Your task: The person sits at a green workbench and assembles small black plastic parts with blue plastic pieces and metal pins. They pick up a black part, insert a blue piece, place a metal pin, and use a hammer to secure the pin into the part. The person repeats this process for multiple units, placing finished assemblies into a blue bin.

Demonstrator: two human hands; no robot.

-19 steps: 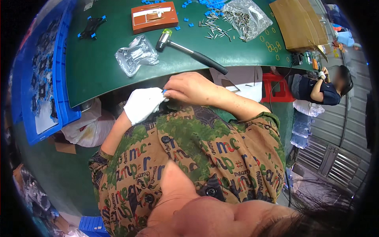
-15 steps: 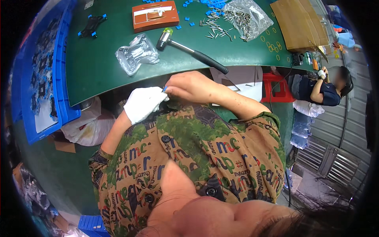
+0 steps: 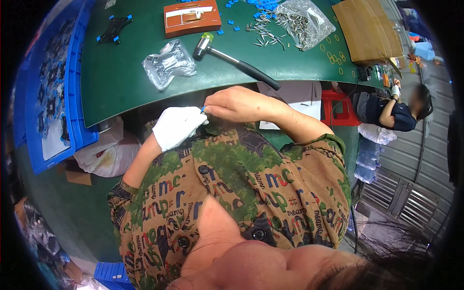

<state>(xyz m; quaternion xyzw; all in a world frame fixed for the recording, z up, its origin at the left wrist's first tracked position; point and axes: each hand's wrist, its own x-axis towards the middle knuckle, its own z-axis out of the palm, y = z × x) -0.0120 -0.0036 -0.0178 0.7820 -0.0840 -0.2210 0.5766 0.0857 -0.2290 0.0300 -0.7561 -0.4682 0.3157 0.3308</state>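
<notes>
Close to my body, just off the table's front edge, my two hands meet. My bare right hand point(image 3: 237, 104) pinches a small blue plastic piece point(image 3: 203, 109) between thumb and fingers. Touching that piece from the other side is my left hand point(image 3: 177, 127), in a white glove, its fingers closed. Something dark shows under the gloved fingers, but its shape is mostly hidden. On the table beyond lie a mallet point(image 3: 229, 59) with a black handle and a clear plastic bag point(image 3: 169, 65) with dark parts inside.
An orange-brown box point(image 3: 191, 29) stands at the back, near loose blue pieces point(image 3: 263, 5) and a bag of metal pins point(image 3: 299, 24). A black part with blue corners point(image 3: 114, 29) lies back left. Blue crate point(image 3: 72, 96) left; carton point(image 3: 369, 29) right. A co-worker point(image 3: 391, 106) sits far right.
My hands stay together in nearly the same place. The right hand's fingers have shifted slightly around the blue piece, and the whole view has moved a little.
</notes>
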